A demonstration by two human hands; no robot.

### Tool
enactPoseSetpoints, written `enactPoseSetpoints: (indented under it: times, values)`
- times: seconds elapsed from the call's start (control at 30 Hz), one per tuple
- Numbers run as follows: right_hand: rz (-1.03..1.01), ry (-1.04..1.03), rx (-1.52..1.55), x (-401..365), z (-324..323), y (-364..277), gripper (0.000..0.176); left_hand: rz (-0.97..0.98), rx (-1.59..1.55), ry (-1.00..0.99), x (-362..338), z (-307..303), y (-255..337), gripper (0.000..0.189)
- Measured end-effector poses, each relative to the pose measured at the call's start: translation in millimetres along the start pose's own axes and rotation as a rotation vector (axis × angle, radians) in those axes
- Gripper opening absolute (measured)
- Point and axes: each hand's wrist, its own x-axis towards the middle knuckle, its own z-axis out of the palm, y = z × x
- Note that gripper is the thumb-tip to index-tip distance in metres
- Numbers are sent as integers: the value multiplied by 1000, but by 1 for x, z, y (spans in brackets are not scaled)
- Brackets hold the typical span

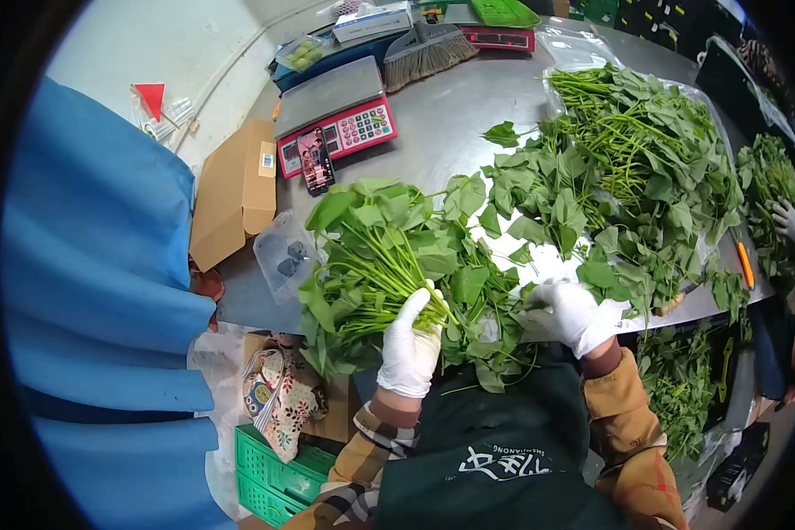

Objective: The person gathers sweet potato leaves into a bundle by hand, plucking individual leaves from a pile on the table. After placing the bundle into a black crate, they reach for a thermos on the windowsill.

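My left hand [412, 343], in a white glove, is wrapped round the stems of a leafy green bunch [389, 265] above the table's front edge. To its right, my gloved right hand [570, 311] has its fingers curled beside loose leafy stems [495, 300]; what its fingertips hold, if anything, is hidden. A large heap of leafy greens [636, 150] lies on clear plastic on the right part of the metal table [468, 115]. Some stems hang over the front edge near my apron.
A red scale [336, 110] with a phone [315, 161] against it stands at the back left, beside a brush [426, 55] and cardboard box [234, 194]. An orange-handled tool [745, 265] lies right. Another person's gloved hand [788, 221] touches greens. Green crates [274, 477] stand below.
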Motion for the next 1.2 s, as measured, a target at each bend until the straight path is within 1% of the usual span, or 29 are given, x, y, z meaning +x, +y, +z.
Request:
enactPoseSetpoints:
  times: [0.03, 0.07, 0.13, 0.17, 0.2, 0.27, 0.3, 0.33, 0.4, 0.5, 0.6, 0.7, 0.8, 0.83, 0.9, 0.97, 1.03, 1.07, 1.13, 1.2]
  values:
    - [55, 128, -330, -5, -4, -15, 28, 10, 23, 9, 0, 1, 0, 24]
    - [-5, 236, -275, -2, -2, -17, 30, 18, 48, 18, -1, 3, -1, 24]
    - [-123, 453, -162, 8, -3, -25, 35, -55, 83, 39, -5, 9, -7, 26]
    - [-126, 344, -114, 10, -9, -31, 37, -106, 85, 14, -4, 7, -14, 27]
    - [-60, 259, 200, 12, -6, -39, 37, -134, 163, 1, -7, 7, -20, 30]
    - [68, 76, 820, 17, 3, -52, 38, -88, 243, -76, -22, 21, -32, 34]
    - [147, 40, 976, 24, 16, -53, 35, -64, 278, -114, -20, 16, -37, 38]
    - [153, 42, 915, 24, 20, -51, 27, -64, 317, -111, -19, 12, -41, 38]
    - [153, 72, 980, 24, 26, -50, 28, -99, 320, -119, -21, 9, -37, 39]
    - [110, 173, 1107, 24, 45, -45, 27, -151, 295, -137, -23, 12, -33, 41]
    - [93, 204, 1139, 26, 56, -42, 27, -173, 325, -124, -17, 1, -36, 42]
    - [8, 193, 1014, 25, 48, -45, 26, -182, 317, -168, -20, 2, -36, 37]
    - [189, -27, 1055, 23, 29, -54, 22, -313, 198, -263, -18, -6, -37, 35]
    - [166, -28, 1070, 23, 29, -53, 21, -316, 179, -288, -17, -11, -39, 30]
    - [122, -31, 1102, 25, 32, -51, 19, -345, 200, -249, -16, -13, -38, 21]
    - [64, 46, 1017, 28, 25, -43, 20, -361, 205, -219, -14, -16, -37, 15]
    - [-7, 198, 850, 35, 26, -22, 23, -357, 190, -201, -8, -18, -40, 14]
    - [27, 250, 681, 37, 16, -13, 29, -352, 196, -205, -6, -21, -41, 14]
    - [-43, 550, 306, 44, 22, 20, 38, -345, 207, -217, 0, -27, -44, 15]
    - [-40, 684, -23, 49, 27, 54, 51, -347, 239, -209, 2, -32, -50, 16]
